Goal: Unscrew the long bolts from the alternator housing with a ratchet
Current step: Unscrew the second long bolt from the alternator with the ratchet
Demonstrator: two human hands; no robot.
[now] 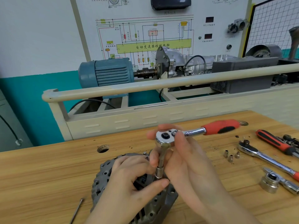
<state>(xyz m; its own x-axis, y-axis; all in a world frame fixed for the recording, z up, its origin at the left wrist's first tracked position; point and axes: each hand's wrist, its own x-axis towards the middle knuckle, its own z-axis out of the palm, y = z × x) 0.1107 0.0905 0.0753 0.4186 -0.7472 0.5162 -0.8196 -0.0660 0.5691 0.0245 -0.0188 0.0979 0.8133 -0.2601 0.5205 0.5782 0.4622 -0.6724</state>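
Alternator housing [103,177] is sitting on the wooden bench [48,172], near its front edge, and the person is leaning in over it with both hands. The left hand [129,180] is lying on top of the housing, its thumb and fingers curling around the socket [159,173] and the extension bar [162,156] standing upright from it. The right hand [182,159] is wrapping around the chrome head of the ratchet [165,136], whose red handle is pointing away to the right. A long bolt [77,210] is lying loose on the bench left of the housing. Off to the right, three small sockets [231,156] are standing beside a second ratchet [262,157].
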